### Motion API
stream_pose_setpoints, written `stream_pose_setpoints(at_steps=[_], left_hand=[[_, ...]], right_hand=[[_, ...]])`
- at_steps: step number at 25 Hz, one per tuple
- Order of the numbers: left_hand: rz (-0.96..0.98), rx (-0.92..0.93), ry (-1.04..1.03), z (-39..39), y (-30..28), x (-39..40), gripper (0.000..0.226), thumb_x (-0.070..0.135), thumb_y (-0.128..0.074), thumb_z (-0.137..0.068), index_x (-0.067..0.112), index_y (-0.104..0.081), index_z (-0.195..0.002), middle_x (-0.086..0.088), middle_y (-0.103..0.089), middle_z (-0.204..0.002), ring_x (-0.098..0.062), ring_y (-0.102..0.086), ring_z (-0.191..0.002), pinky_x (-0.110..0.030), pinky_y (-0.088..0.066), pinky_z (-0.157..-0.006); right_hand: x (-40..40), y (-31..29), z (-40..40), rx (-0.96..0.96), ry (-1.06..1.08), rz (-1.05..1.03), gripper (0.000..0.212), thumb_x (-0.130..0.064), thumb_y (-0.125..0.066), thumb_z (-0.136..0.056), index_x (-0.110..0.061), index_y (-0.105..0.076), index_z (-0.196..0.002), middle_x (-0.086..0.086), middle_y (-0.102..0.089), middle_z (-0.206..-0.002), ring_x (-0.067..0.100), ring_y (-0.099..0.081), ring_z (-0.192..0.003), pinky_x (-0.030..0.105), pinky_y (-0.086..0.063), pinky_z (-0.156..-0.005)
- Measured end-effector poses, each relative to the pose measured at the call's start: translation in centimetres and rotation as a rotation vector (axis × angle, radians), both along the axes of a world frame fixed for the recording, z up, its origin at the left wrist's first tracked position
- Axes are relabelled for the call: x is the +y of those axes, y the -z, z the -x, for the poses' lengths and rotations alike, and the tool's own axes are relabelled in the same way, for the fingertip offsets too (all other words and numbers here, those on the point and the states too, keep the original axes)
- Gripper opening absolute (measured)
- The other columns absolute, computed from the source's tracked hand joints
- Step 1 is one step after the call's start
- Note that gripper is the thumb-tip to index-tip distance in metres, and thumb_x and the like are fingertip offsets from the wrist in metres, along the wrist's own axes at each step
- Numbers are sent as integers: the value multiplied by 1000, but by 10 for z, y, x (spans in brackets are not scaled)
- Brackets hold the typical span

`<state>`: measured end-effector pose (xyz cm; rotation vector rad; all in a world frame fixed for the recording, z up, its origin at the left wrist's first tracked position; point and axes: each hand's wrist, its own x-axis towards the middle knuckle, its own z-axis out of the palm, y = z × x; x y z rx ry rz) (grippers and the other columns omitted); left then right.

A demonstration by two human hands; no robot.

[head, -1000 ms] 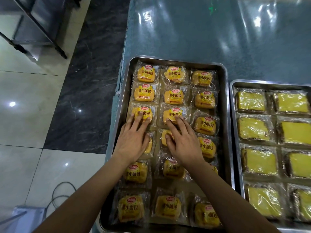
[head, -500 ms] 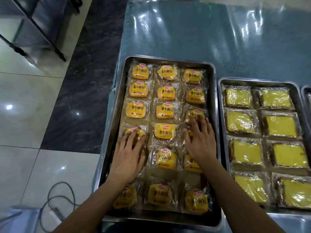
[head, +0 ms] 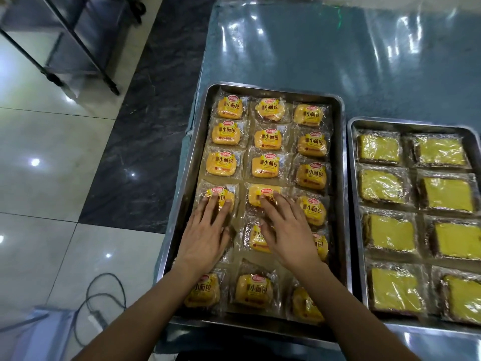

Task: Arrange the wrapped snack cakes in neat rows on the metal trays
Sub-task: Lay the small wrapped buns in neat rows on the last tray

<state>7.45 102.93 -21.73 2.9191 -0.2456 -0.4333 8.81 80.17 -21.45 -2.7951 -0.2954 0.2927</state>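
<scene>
My left hand (head: pixel 205 239) and right hand (head: pixel 287 235) are bare: no gloves, rings or watch visible. Both forearms are uncovered to the frame's lower edge; no sleeve shows. Fingernails appear short and unpainted, though the picture is too soft for certainty.

My right hand (head: pixel 287 231) has crossed from the right column to the middle one, fingertips now lying flat on the fourth-row cake (head: pixel 263 195) at frame centre. My left hand (head: pixel 205 234) has slid slightly up the left column, its fingers flat on the fourth-row left cake (head: pixel 217 198), now set square.
</scene>
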Motion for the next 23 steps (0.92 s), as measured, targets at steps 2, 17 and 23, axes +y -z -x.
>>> stream_pose_setpoints(at_steps=[2,17,23], left_hand=[[5,2,2,-3,0,0,66,51,-27,-103,34,5,-159,-4,6,-167,-24,8,-154,-45,-6,-125],[18,-17,12,-13,-8,-2,65,51,-27,-101,35,-1,-159,-4,3,-168,-28,3,-154,-46,-6,-124],[49,34,164,29,-22,-54,62,47,-26,-103,41,3,-157,1,10,-166,-26,12,-152,-48,7,-118]], right_hand=[[9,6,1,28,-18,36,57,-55,-26,-104,-37,-21,-158,5,-22,-165,27,-16,-153,47,-11,-125],[-4,-3,16,-26,61,35,56,-51,-30,-103,-26,-34,-153,8,-34,-160,29,-25,-149,50,-22,-123],[-44,-3,48,8,274,210,59,-56,-27,-101,-31,-30,-155,16,-32,-158,37,-36,-141,51,-30,-114]])
